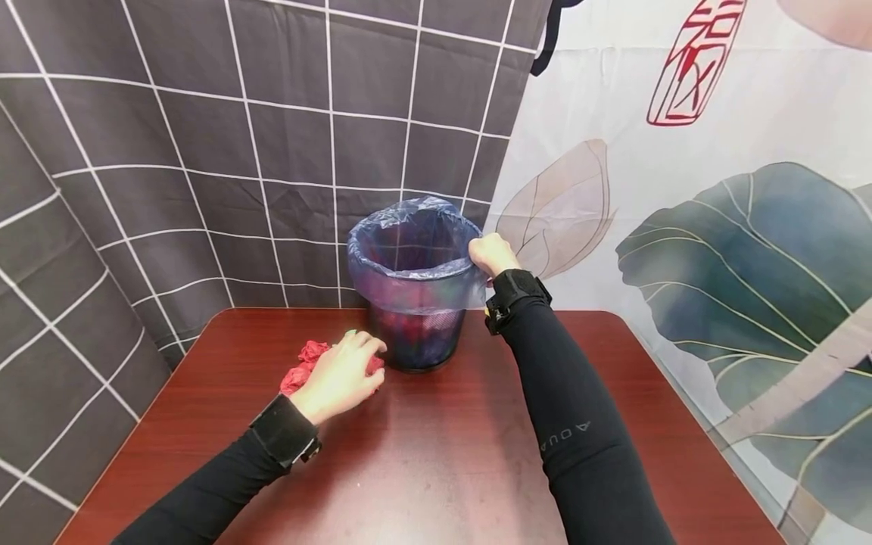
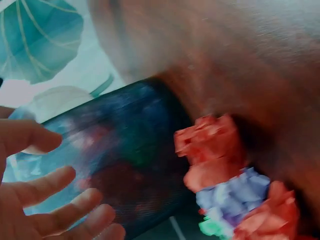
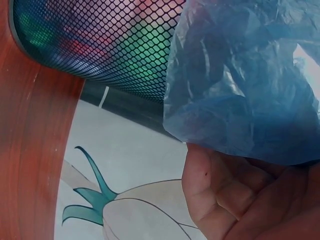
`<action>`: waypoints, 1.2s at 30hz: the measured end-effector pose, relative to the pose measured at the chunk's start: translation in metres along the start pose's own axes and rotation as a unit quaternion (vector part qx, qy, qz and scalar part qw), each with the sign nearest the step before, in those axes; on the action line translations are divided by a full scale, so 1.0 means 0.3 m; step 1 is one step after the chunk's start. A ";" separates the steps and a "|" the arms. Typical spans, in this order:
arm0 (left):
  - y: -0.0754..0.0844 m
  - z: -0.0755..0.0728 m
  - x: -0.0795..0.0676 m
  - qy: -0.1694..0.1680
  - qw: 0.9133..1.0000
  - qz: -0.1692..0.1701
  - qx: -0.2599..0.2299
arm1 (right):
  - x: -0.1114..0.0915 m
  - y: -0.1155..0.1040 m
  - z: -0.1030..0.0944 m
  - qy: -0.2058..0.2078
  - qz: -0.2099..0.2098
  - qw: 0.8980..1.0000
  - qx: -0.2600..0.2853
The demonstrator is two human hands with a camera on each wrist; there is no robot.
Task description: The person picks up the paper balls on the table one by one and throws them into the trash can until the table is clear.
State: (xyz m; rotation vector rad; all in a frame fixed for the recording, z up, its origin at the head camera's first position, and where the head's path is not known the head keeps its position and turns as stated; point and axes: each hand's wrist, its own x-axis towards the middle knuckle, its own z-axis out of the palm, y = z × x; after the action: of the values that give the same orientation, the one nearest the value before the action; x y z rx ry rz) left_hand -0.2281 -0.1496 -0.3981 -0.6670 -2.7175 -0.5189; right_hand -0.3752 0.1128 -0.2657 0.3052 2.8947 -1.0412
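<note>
A black mesh wastebasket stands upright at the table's far edge, lined with a translucent blue bin bag folded over its rim. Coloured crumpled shapes show through the mesh. My right hand grips the bag at the rim's right side, fingers curled under its hanging edge in the right wrist view. Left of the basket, my left hand hovers over crumpled paper balls, its fingers spread and apart from them. In the left wrist view the pile has red paper, bluish-purple paper and green paper.
The reddish-brown wooden table has rounded far corners. Behind it hang a grey grid-patterned cloth and a white cloth with leaf prints. A black strap with a small device wraps each wrist.
</note>
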 end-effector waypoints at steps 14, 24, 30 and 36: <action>-0.053 0.105 -0.046 -0.086 0.996 0.006 0.023 | -0.012 0.004 0.016 -0.002 -0.004 1.000 -0.002; -0.067 0.120 -0.049 -0.128 0.992 0.006 -0.018 | -0.008 0.006 0.015 -0.001 -0.001 1.000 0.005; -0.070 0.111 -0.040 -0.136 0.990 0.008 -0.026 | -0.001 0.005 0.006 0.005 -0.006 1.000 0.005; -0.064 0.113 -0.047 -0.136 0.990 0.017 -0.019 | -0.006 0.010 0.005 0.009 -0.009 1.000 -0.003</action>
State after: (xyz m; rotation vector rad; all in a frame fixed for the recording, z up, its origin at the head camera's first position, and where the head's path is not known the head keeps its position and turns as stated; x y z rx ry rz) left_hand -0.2321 -0.1570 -0.4386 -0.8488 -2.9479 -0.5051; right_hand -0.3729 0.1140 -0.2685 0.2898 2.9211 -1.0388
